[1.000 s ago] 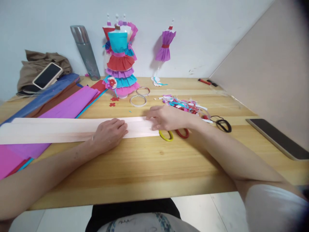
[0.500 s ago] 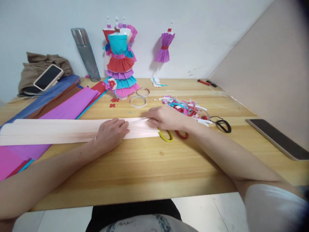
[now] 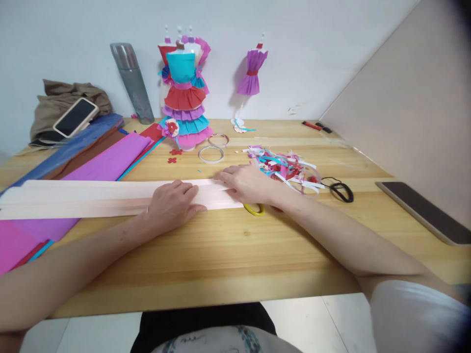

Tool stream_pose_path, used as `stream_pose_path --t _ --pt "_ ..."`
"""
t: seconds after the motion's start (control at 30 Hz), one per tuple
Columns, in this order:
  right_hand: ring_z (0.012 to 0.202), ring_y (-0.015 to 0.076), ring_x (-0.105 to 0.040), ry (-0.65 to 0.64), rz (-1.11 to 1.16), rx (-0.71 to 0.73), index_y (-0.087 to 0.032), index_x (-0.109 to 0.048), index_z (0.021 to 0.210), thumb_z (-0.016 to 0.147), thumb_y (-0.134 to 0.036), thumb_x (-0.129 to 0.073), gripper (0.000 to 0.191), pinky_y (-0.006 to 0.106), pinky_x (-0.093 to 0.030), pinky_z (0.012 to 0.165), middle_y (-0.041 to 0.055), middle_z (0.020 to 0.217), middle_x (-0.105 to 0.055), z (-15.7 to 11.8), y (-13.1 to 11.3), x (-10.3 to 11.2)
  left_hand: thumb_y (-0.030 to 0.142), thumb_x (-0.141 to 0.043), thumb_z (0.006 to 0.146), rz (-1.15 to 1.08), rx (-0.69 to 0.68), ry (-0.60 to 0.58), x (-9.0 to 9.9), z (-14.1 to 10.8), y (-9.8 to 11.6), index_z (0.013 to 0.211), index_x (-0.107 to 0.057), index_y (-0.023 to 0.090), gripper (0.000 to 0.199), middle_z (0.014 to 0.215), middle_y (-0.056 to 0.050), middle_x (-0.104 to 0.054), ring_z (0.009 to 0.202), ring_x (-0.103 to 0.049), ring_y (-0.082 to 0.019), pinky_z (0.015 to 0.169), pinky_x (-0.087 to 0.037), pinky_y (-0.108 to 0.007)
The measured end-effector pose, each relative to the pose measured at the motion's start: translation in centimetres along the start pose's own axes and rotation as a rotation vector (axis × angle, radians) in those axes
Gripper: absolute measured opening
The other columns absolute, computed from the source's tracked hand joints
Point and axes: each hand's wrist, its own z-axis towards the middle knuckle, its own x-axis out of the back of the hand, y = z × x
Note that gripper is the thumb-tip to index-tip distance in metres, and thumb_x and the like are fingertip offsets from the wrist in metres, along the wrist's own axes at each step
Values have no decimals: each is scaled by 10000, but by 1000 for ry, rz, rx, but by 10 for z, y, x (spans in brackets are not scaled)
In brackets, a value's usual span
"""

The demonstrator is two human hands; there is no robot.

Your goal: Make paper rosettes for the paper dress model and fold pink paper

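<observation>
A long folded sheet of pale pink crepe paper [image 3: 91,196] lies across the table, its left part over other coloured sheets. My left hand [image 3: 174,203] rests on it, palm down, thumb apart from the fingers. Near the sheet's right end my right hand [image 3: 245,184] lies flat with fingers stretched over the paper. Beside and partly under my right hand and forearm are scissors with a yellow handle loop [image 3: 254,210]; a red part behind the wrist is mostly hidden.
Paper dresses on small stands, one tiered [image 3: 186,98] and one purple [image 3: 252,73], stand at the back. Tape rolls [image 3: 211,155], a heap of paper scraps [image 3: 287,164], a black band [image 3: 342,191] and a tablet-like slab [image 3: 423,211] lie around. A bottle [image 3: 134,83] stands at back left.
My right hand has flattened from a pinch at the paper's upper edge and shifted slightly left. My left thumb has spread outward. The paper between the hands lies flatter.
</observation>
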Motion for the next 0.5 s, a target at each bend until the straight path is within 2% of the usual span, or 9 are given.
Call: stream_pose_path --t 0.27,0.5 --pt "968 259 -650 -17 -111 22 -106 -671 1085 934 -106 -459 260 324 -384 755 162 1086 -702 3 -4 -2 289 -591 959 -12 -54 107 -8 -1 -3 857 -667 154 185 850 -67 -724 786 -650 -210 652 -448 -312" --pt "922 244 -638 20 -120 70 -115 -667 1060 943 -110 -447 250 320 -374 723 157 1045 -693 2 -3 -2 270 -564 972 51 -113 155 -9 -3 -3 804 -680 161 231 807 -50 -721 762 -643 -205 645 -452 -315"
